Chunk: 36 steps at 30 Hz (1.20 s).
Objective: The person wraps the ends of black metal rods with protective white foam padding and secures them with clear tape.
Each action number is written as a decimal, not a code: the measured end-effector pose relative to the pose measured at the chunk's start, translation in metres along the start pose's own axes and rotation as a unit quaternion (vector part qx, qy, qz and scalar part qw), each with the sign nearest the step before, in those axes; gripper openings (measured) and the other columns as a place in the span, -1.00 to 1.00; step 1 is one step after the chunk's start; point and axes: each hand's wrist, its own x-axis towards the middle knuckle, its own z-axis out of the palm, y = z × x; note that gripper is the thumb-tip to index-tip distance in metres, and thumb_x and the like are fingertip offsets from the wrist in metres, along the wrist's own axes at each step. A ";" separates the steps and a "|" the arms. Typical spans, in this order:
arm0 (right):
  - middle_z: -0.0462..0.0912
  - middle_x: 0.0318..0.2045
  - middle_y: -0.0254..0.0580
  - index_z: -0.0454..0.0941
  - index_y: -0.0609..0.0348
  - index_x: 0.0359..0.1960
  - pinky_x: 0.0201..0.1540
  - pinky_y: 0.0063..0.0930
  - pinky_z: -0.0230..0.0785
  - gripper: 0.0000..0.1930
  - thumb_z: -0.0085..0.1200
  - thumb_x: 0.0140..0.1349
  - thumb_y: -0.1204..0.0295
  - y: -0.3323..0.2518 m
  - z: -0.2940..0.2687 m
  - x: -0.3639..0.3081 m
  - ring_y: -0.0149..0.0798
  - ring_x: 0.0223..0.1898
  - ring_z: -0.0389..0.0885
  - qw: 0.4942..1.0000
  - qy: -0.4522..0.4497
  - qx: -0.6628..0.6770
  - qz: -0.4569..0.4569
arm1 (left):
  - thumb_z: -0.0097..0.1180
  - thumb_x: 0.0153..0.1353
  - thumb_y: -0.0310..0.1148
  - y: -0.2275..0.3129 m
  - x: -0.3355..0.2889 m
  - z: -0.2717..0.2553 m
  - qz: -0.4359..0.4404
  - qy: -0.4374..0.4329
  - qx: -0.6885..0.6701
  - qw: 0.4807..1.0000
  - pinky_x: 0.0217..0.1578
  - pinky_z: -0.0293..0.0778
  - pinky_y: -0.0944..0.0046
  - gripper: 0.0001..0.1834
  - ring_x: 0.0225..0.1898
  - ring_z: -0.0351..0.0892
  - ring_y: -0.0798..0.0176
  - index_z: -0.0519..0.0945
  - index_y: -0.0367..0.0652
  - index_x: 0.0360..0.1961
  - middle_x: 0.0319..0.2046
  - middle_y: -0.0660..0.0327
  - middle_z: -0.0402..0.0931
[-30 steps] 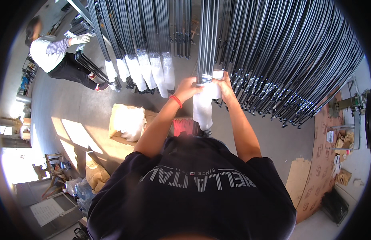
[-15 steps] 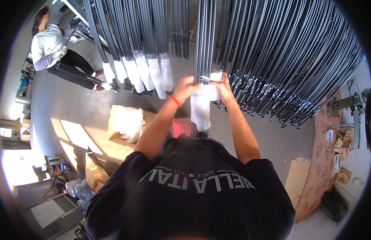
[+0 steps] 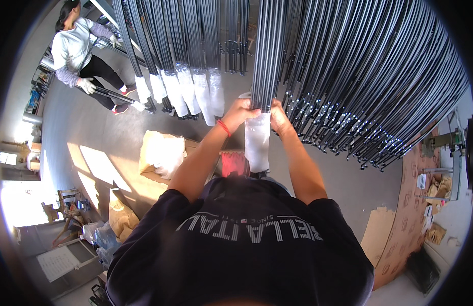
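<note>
We hold the white plastic bag [image 3: 257, 143] tight with our left hand [image 3: 240, 111] and right hand [image 3: 278, 116] around the hanging bundle of black rods [image 3: 267, 56], keeping its top snug and straight.

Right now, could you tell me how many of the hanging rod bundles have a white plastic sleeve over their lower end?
6: five in a row at upper left, and one in the middle, gripped by the left hand and right hand. More may be hidden.

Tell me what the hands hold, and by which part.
Both the left hand and the right hand grip the bundle of dark rods at the top edge of its white plastic sleeve.
</note>
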 end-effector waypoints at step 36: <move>0.54 -0.42 -0.16 0.43 0.24 -0.23 -0.47 -0.48 0.43 -0.68 -0.26 0.19 0.26 0.042 0.024 0.005 -0.30 -0.49 0.53 0.986 0.028 0.160 0.047 | 0.13 -0.10 -0.48 0.031 -0.025 0.016 0.037 0.217 0.479 0.850 -0.35 0.41 0.22 -0.74 -0.40 0.50 0.05 0.49 -0.14 -0.29 -0.46 0.12 0.47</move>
